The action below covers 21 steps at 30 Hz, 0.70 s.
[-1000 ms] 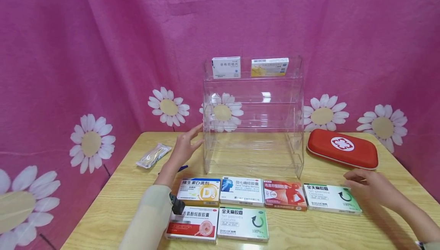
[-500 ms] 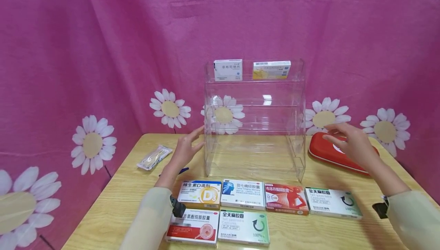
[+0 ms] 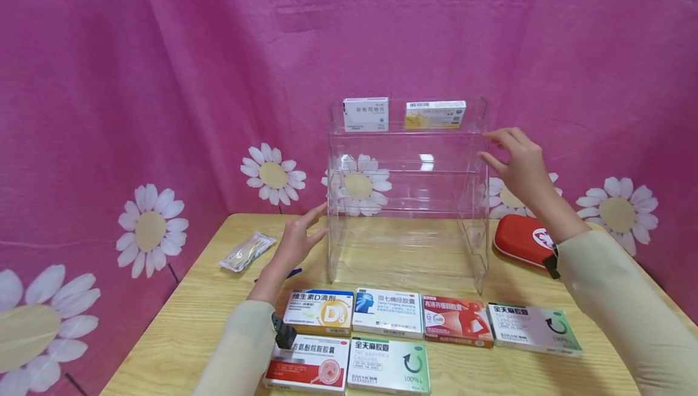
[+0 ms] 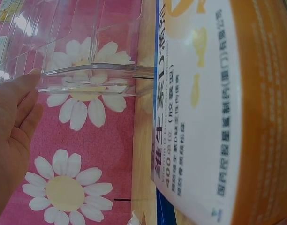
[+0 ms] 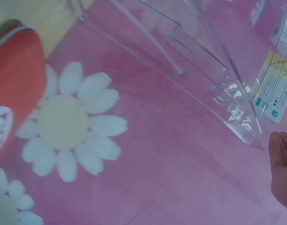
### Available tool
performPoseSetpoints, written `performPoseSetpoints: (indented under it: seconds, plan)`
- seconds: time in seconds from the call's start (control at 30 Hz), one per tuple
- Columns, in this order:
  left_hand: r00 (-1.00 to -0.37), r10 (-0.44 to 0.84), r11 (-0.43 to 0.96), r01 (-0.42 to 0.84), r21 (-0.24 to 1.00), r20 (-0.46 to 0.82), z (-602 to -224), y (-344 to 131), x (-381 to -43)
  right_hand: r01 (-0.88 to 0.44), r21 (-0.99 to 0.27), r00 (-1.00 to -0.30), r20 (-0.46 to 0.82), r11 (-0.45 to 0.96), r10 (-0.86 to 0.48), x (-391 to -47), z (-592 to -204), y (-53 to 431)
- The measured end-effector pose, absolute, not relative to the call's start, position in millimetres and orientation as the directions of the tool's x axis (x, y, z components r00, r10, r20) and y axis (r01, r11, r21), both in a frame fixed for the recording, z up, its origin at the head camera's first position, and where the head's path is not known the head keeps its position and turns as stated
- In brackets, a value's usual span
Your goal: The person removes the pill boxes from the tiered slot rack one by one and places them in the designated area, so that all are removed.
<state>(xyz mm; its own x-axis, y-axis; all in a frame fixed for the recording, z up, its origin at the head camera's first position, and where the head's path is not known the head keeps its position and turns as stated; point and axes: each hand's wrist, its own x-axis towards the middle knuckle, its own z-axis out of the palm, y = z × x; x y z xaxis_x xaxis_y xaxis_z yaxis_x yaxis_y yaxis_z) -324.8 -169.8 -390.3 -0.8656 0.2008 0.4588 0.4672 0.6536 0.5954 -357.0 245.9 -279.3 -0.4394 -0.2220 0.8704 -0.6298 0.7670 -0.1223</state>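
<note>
A clear tiered display rack (image 3: 406,171) stands on the table. Its top tier carries a white medicine box (image 3: 366,115) and a white-and-yellow one (image 3: 435,116). My left hand (image 3: 294,241) has its fingertips against the rack's left side, thumb spread apart. At the upper right side of the rack is my right hand (image 3: 518,163), its fingers extended and nothing held between them. In the left wrist view, the vitamin D box (image 4: 200,112) looms large beside the left hand. The right wrist view shows the fingers (image 5: 282,150) right by the rack's corner.
Several medicine boxes lie in two rows before the rack, among them a red box (image 3: 457,321) and a green-and-white box (image 3: 537,328). A red zip case (image 3: 518,241) sits at right, partly behind the right arm. A cotton-swab pack (image 3: 247,252) lies at left.
My right hand has risen from beside the rightmost green-and-white box, passing over the red case, to the rack's upper right side. The left hand stays at the rack's left side.
</note>
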Motion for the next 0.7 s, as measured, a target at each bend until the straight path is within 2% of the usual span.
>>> performPoseSetpoints:
  seconds: [0.1, 0.33, 0.53, 0.7]
  plan:
    - [-0.865, 0.198, 0.651, 0.468, 0.597, 0.461, -391, -170, -325, -0.639, -0.128, -0.451, 0.861, 0.758, -0.235, -368, -268, 237]
    - [-0.863, 0.194, 0.652, 0.469, 0.596, 0.467, -392, -172, -324, -0.57, -0.135, -0.532, 0.812, 0.81, -0.239, -393, -249, 222]
    - [-0.859, 0.208, 0.632, 0.483, 0.606, 0.468, -392, -173, -326, -0.538, -0.135, -0.564, 0.792, 0.832, -0.236, -412, -240, 213]
    - [-0.858, 0.212, 0.631, 0.486, 0.605, 0.468, -392, -174, -326, -0.536, -0.087, -0.525, 0.813, 0.84, -0.251, -422, -240, 206]
